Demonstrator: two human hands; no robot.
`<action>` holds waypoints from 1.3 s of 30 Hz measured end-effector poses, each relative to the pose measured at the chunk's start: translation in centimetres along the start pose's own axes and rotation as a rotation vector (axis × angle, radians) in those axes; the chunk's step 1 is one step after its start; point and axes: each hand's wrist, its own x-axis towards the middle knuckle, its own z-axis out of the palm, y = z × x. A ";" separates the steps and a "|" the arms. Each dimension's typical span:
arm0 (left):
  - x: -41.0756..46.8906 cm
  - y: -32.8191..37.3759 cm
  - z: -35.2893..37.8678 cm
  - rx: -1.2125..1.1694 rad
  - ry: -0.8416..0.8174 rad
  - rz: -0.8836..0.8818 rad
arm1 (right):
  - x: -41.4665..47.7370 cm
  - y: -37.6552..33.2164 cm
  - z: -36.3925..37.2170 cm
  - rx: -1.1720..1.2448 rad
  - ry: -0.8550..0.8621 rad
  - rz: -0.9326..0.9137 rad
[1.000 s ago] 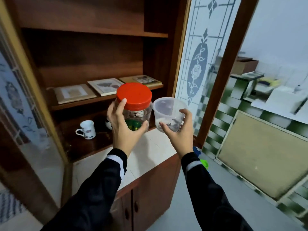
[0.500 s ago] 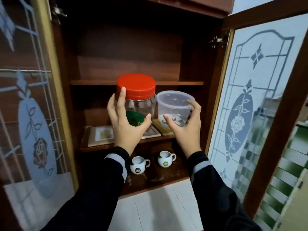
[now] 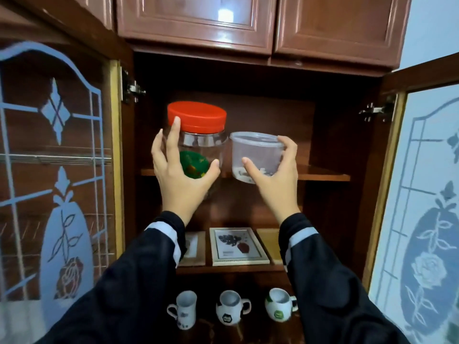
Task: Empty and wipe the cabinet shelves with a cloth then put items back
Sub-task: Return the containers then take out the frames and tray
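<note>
- Both glass doors [image 3: 57, 170] stand swung open toward you. That leaves the opening free for two loaded hands at once.
- Your left hand [image 3: 181, 177] grips the jar [image 3: 201, 150] round its lower body. The thumb is on the right side and the forefinger stretches up to the red lid [image 3: 197, 116]. A spread hold like that looks meant to steady a tall, smooth thing.
- Your right hand [image 3: 273, 180] holds the tub [image 3: 257, 155], thumb low on its front, fingers wrapped round the right wall near the rim. Small bits lie on its bottom, so a level hold makes sense.
- Jar and tub are upright and just beside each other, each in the crook of its own hand.
- Lower down, three mugs [image 3: 232, 310] stand in a row, and frames [image 3: 238, 245] lie flat on the middle shelf [image 3: 223, 269]. The putting-back seems well along.
- Farthest in, the top shelf [image 3: 325, 175] shows bare board. The jar and tub bases hang about level with its front edge, and you cannot tell whether either touches it. This shelf is likely where both belong: lift a touch, then push in.
</note>
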 end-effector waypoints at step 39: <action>9.0 -10.2 4.9 0.343 -0.050 -0.135 | 7.3 7.1 8.7 -0.384 -0.254 0.099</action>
